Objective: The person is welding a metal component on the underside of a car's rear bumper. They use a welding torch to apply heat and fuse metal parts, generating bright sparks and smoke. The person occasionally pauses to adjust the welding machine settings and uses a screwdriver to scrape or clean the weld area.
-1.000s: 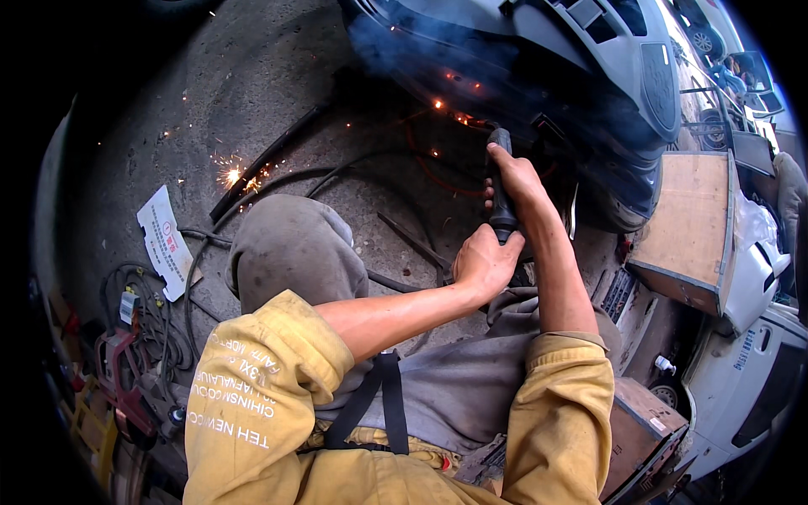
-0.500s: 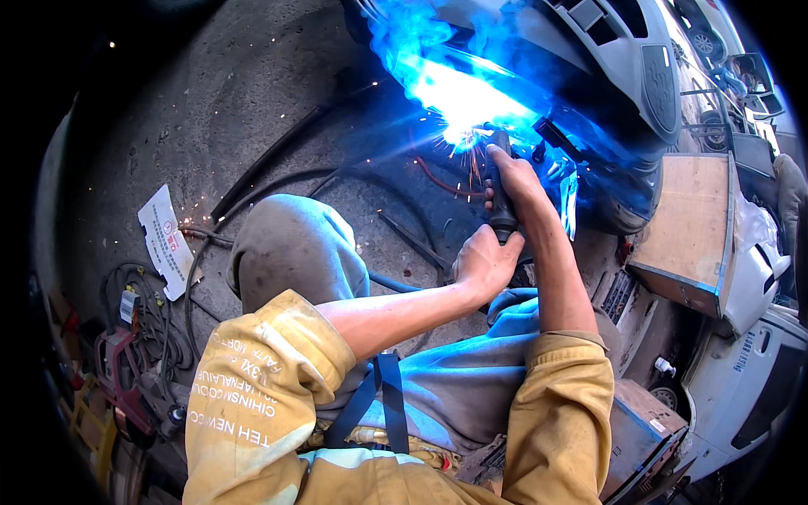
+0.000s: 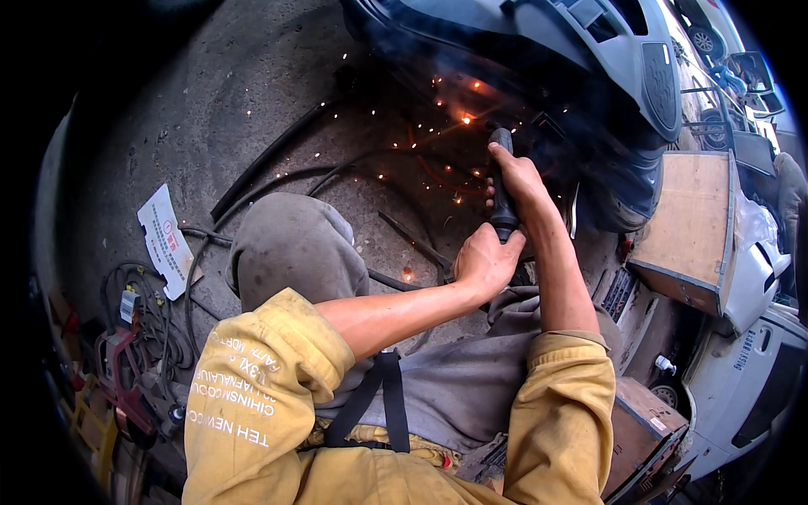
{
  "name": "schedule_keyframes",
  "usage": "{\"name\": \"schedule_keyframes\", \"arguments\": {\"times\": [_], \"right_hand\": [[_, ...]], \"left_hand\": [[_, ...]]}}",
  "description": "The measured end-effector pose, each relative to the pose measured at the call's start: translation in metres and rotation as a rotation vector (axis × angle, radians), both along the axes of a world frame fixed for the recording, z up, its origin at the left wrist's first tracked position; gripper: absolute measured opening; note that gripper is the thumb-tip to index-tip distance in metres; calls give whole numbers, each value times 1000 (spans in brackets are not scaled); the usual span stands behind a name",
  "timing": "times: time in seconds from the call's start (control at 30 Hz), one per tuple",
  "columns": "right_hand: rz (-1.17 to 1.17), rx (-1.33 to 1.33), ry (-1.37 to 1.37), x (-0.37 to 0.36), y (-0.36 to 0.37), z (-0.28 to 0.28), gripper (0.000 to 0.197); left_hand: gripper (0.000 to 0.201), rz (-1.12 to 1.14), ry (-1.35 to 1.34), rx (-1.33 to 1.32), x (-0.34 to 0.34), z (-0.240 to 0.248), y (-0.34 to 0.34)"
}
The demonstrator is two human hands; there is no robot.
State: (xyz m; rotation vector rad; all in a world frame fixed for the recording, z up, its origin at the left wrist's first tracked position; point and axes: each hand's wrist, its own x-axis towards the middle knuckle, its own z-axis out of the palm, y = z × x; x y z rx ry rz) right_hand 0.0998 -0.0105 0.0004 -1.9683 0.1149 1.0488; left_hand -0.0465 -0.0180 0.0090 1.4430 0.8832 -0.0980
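Right hand (image 3: 520, 178) and left hand (image 3: 486, 263) both clamp the black welding torch (image 3: 502, 189), its tip at twelve o'clock under the grey car bumper (image 3: 589, 50); sparks scatter mid-weld. Next calls for a steady tip.

Single head-worn fisheye view, steeply downward, close over the knees and ground.

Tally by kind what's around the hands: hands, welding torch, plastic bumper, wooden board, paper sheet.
Hands: 2, left hand and right hand, both gripping the torch
Black welding torch: 1
Grey bumper: 1
Wooden board: 1
Paper sheet: 1
Total: 6
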Motion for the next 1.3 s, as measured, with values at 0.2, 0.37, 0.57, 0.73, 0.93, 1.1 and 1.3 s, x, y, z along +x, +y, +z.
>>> {"name": "schedule_keyframes", "arguments": {"times": [0.2,0.37,0.57,0.73,0.93,1.1,1.3], "right_hand": [[17,-20,-9,0,2,3,49],[6,-13,-7,1,1,2,50],[20,-16,1,0,2,3,52],[30,-16,14,2,3,1,53],[23,-7,23,2,2,1,51],[15,-15,7,0,4,1,49],[19,-7,0,-1,4,3,46]], "left_hand": [[54,3,22,-3,0,4,1],[53,-1,25,-8,1,7,3],[52,17,15,-6,1,1,1],[51,22,21,-6,2,-1,0],[50,3,18,-23,3,-1,0],[51,14,6,41,2,-4,0],[43,15,-34,43,4,-19,-7]]}}
